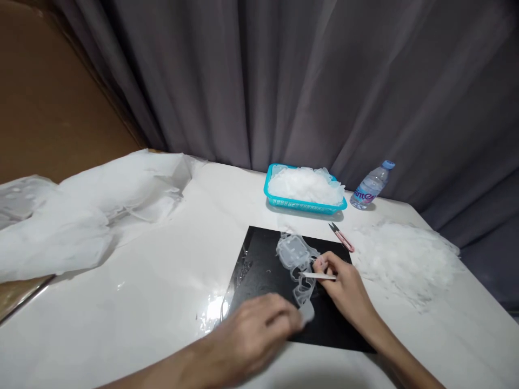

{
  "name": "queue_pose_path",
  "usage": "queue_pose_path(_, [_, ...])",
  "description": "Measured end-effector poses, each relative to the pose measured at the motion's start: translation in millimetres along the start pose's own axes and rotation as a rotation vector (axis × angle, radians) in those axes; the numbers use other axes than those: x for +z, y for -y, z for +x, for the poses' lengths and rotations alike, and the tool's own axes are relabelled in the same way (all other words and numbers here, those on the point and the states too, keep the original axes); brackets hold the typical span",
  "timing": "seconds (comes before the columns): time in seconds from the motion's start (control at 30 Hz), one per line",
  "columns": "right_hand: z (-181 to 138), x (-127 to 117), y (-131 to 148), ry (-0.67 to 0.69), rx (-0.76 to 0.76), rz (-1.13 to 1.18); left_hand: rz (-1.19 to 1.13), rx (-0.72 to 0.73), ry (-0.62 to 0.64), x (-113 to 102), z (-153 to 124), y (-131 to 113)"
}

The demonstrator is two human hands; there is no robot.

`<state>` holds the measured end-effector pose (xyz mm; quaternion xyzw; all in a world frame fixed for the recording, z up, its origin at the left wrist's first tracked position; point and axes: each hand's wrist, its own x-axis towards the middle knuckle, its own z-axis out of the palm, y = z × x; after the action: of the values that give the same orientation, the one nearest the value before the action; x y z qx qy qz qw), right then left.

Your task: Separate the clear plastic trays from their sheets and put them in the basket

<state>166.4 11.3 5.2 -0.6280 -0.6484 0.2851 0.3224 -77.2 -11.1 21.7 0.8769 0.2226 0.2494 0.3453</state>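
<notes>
A translucent plastic piece (295, 255) with thin trailing strips lies on a black mat (259, 270) in front of me. My left hand (253, 335) is closed, with its fingers pinching the lower end of the strip near the mat's middle. My right hand (344, 286) is closed on a slim white tool (318, 276) whose tip points left at the plastic piece.
A turquoise basket (279, 203) heaped with clear plastic bits stands behind the mat. Small red-handled snips (341, 237) lie beside it. A water bottle (371, 186) stands at the back right. A pile of clear scraps (405, 259) is on the right, crumpled white plastic sheeting (81, 216) on the left.
</notes>
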Motion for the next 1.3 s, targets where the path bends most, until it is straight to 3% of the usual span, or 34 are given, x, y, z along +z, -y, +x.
queue_pose_path(0.07, [2,-6,-4,-0.058,0.017,-0.020,-0.214,-0.246,-0.151,-10,3,4])
queue_pose_path(0.13, [2,-9,-5,-0.059,0.038,0.005,-0.391,-0.403,-0.214,-19,7,10])
queue_pose_path(0.33, [-11,-3,10,0.147,0.020,0.386,-0.744,-0.476,-0.214,-16,9,23])
queue_pose_path(0.47, [-17,3,17,0.236,-0.002,0.446,-0.995,-0.457,-0.219,-8,10,22])
queue_pose_path(0.67, [-18,6,16,0.385,0.011,0.473,-0.912,-0.511,-0.196,-7,14,24])
queue_pose_path(1.3, [-15,-4,30,0.430,0.044,0.585,-0.672,-0.544,-0.142,-8,17,19])
